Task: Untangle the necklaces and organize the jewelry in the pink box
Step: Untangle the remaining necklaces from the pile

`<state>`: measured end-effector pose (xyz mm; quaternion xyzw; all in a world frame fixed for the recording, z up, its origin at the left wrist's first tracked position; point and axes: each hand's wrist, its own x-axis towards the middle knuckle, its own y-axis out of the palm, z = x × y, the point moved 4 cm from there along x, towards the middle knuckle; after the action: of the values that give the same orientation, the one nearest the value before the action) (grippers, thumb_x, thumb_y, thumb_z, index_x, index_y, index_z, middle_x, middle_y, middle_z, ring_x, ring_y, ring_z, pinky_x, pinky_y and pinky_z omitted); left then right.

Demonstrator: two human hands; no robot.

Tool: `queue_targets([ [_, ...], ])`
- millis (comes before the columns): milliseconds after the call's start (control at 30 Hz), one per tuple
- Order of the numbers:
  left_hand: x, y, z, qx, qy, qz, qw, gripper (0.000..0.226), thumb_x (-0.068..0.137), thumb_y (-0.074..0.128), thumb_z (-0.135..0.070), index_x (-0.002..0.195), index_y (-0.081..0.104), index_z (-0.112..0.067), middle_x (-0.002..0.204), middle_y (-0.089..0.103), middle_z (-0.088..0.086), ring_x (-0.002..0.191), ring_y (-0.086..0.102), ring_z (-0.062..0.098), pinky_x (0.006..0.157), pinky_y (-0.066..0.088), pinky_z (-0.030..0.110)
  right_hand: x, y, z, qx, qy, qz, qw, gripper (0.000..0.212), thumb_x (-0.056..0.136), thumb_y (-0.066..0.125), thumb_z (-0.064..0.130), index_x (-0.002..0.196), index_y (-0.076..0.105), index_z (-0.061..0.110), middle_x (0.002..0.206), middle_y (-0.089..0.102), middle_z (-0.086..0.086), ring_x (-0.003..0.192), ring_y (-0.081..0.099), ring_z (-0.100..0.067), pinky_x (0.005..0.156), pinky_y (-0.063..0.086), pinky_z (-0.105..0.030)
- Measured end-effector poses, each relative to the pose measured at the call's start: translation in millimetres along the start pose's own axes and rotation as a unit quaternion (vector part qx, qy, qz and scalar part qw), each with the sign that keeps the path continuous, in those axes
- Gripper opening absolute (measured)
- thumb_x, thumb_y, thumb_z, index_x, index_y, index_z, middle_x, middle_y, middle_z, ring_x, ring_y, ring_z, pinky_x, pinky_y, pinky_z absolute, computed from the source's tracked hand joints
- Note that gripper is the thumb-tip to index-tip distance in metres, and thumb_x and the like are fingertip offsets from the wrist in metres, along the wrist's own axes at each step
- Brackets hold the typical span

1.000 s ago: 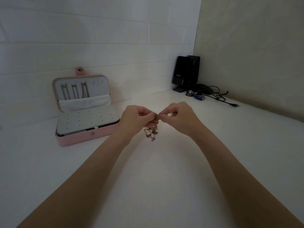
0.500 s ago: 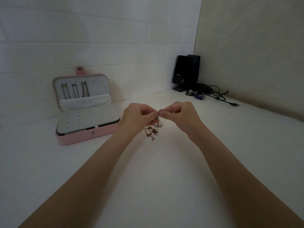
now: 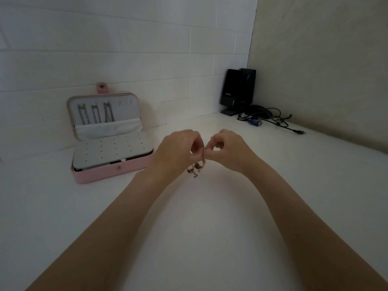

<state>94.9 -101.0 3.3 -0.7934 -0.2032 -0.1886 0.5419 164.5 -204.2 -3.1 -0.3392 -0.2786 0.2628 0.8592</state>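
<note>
The tangled necklaces (image 3: 196, 166) hang as a small gold-coloured clump over the white table (image 3: 199, 227), between and just below the two hands. The left hand (image 3: 178, 150) and right hand (image 3: 228, 149) meet fingertip to fingertip, each pinching the chain at its top with curled fingers. Compared with half a second ago, the hands sit closer together and the right hand has rolled inward, so less chain shows between them; the clump hangs in much the same spot. The pink box (image 3: 111, 171) stands open to the left, well apart from the hands, unmoved, with three chains (image 3: 95, 114) hung in its lid. Black speakers (image 3: 238, 90) and cables (image 3: 270, 120) occupy the far corner.
</note>
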Motion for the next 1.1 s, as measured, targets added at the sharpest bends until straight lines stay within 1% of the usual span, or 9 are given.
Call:
queue_targets([
  [167,-0.6,8.5,2.4,-0.158,-0.091,0.029,0.983,0.014,0.08,0.065,-0.011,0.071,0.057,-0.019,0.067,0.058,-0.013,0.063,0.055,0.002,0.061,0.043,0.009,2.2,-2.7,-4.2,0.047,0.015,-0.02,0.999,0.014,0.077,0.06,0.023,0.064,0.059,0.017,0.082,0.048,0.003,0.069,0.045,-0.008,0.062,0.035,-0.018],
  [233,-3.2,12.6,6.4,-0.309,-0.177,0.04,0.934,0.016,0.085,0.059,-0.01,0.07,0.061,-0.016,0.068,0.062,-0.005,0.066,0.059,0.007,0.07,0.05,0.017,1.8,-5.7,-5.7,0.084,0.017,-0.031,0.996,0.015,0.077,0.063,0.019,0.063,0.058,0.02,0.08,0.049,0.004,0.069,0.045,-0.006,0.065,0.034,-0.02],
  [300,-6.0,15.9,8.8,-0.455,-0.264,0.046,0.85,0.017,0.088,0.054,-0.01,0.073,0.063,-0.01,0.073,0.065,-0.001,0.071,0.062,0.01,0.078,0.053,0.024,-0.1,-7.9,-5.9,0.113,0.02,-0.03,0.993,0.012,0.078,0.065,0.015,0.067,0.06,0.017,0.077,0.048,0.005,0.068,0.044,-0.006,0.063,0.033,-0.019],
  [400,-8.9,18.1,10.3,-0.558,-0.34,0.035,0.756,0.017,0.088,0.051,-0.011,0.074,0.061,-0.007,0.07,0.064,0.0,0.064,0.063,0.011,0.082,0.052,0.028,-2.3,-9.2,-5.2,0.135,0.025,-0.031,0.99,0.016,0.08,0.065,0.012,0.066,0.059,0.017,0.072,0.051,0.002,0.063,0.044,-0.01,0.06,0.034,-0.02],
  [600,-8.5,18.4,7.5,-0.64,-0.345,0.028,0.686,0.019,0.089,0.05,-0.01,0.07,0.052,-0.01,0.06,0.054,0.0,0.058,0.056,0.012,0.086,0.051,0.03,-5.3,-7.9,-6.7,0.206,0.059,-0.02,0.977,0.018,0.082,0.061,0.009,0.064,0.059,0.014,0.069,0.051,-0.007,0.057,0.039,-0.013,0.057,0.033,-0.024],
  [800,-6.3,14.3,9.7,-0.652,-0.317,-0.007,0.689,0.014,0.087,0.052,0.002,0.078,0.054,-0.008,0.06,0.042,0.002,0.059,0.045,0.014,0.059,0.054,0.022,-6.1,-6.1,-9.7,0.211,0.075,-0.03,0.974,0.018,0.08,0.061,0.01,0.063,0.057,0.013,0.061,0.045,0.0,0.054,0.036,-0.011,0.055,0.032,-0.022],
  [900,-6.0,13.7,11.7,-0.601,-0.31,-0.037,0.736,0.017,0.088,0.049,0.005,0.08,0.054,-0.009,0.059,0.04,0.002,0.053,0.042,0.012,0.048,0.046,0.018,-6.3,-3.6,-9.4,0.227,0.076,-0.023,0.971,0.018,0.082,0.061,0.011,0.064,0.058,0.014,0.066,0.049,-0.001,0.055,0.038,-0.009,0.055,0.034,-0.021],
  [1000,-6.7,15.1,12.7,-0.553,-0.307,-0.053,0.773,0.019,0.089,0.048,0.004,0.078,0.055,-0.011,0.064,0.041,0.0,0.044,0.04,0.006,0.045,0.04,0.017,-5.1,-2.1,-6.1,0.268,0.054,0.0,0.962,0.015,0.083,0.064,0.011,0.069,0.063,0.013,0.054,0.046,0.009,0.047,0.036,-0.004,0.049,0.032,-0.017],
  [1100,-6.3,13.9,16.3,-0.504,-0.306,-0.064,0.805,0.018,0.089,0.049,0.001,0.08,0.056,-0.013,0.071,0.043,0.0,0.049,0.04,0.006,0.044,0.038,0.016,-4.2,-6.2,-9.1,0.315,0.046,0.002,0.948,0.007,0.083,0.067,0.012,0.078,0.068,0.007,0.047,0.041,0.012,0.044,0.033,-0.003,0.043,0.029,-0.015],
])
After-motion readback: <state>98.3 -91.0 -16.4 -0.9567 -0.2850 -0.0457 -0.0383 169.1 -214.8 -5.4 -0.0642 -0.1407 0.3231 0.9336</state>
